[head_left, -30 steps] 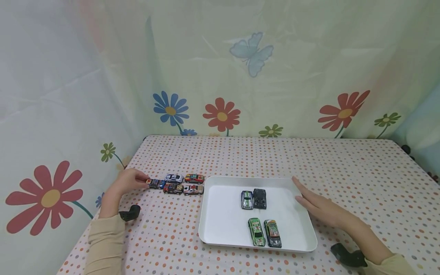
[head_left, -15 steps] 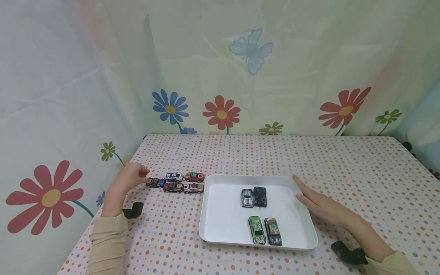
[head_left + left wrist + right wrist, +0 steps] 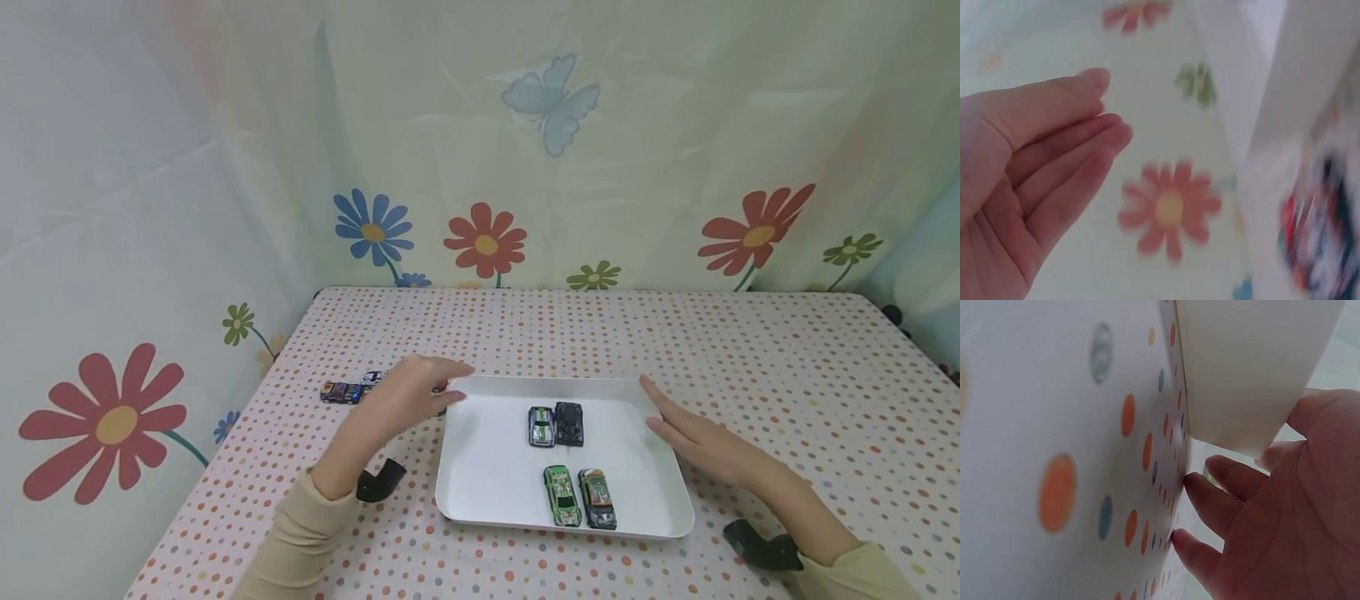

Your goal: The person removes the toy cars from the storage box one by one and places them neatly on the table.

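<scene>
Left hand empty, thumb parted from fingers, by the white rectangular tray, far left; right hand straight-fingered along the right wall; sweeping low might skew the tray

moved l. hand r. in last half-sec, from l. end of dark/blue car over to far l. corner of white tray; can't tell if touching rim. left dark/blue car apart from hand. mostly blocked white car & red car from view, plus nearly all of 2 nearer cars, prev. in plain sight. spread thumb & fingertips wider. swung l. sleeve & blk wrist piece r. too, nearer tray.
</scene>
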`<state>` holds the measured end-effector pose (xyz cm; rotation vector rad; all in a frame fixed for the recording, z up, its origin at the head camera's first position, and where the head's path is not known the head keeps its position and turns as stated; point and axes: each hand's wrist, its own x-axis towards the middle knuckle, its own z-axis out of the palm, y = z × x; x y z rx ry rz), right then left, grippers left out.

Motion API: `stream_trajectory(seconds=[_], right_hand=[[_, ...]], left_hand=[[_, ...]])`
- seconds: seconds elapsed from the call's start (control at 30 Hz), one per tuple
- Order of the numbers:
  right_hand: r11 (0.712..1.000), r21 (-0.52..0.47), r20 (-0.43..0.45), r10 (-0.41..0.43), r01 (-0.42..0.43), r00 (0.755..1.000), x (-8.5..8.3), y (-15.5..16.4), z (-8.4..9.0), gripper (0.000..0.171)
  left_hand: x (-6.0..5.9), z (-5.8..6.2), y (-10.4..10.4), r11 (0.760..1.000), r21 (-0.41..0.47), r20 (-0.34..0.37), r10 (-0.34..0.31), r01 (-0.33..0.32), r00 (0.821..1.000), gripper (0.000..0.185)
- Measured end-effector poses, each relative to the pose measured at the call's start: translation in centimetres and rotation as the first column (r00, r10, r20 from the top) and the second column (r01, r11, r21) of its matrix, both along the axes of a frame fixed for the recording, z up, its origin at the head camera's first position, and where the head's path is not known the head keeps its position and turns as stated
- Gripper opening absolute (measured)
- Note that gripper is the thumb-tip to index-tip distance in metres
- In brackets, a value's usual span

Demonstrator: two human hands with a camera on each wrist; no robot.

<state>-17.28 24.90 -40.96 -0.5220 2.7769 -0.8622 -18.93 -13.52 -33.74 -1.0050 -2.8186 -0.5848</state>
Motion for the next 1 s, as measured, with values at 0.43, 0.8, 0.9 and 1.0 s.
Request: stream_trajectory(seconds=[0.43, 0.8, 0.9, 1.0], right_hand=[[0.999, -0.029, 0.022, 0.021, -0.02, 1.0, -0.2, 0.1, 0.0, 0.065], [1.0, -0.013, 0.034, -0.01, 0.01, 0.999, 0.0, 0.1, -0.2, 0.066], [1.0, -0.011, 0.018, -0.002, 0.002, 1.0, 0.0, 0.1, -0.2, 0.065], [1.0, -0.017, 0.013, 0.004, -0.003, 1.0, -0.1, 0.1, -0.2, 0.065]], left_hand=[[2.6, -3.7, 6.6, 0.911, -0.144, 0.119, -0.371, 0.386, 0.921, 0.042], [2.4, -4.0, 8.0, 0.799, -0.267, 0.27, -0.474, 0.539, 0.838, 0.043], [2.2, -3.7, 8.4, 0.782, -0.323, 0.241, -0.476, 0.532, 0.846, 0.044], [2.1, -3.5, 8.8, 0.771, -0.376, 0.205, -0.472, 0.514, 0.857, 0.043]])
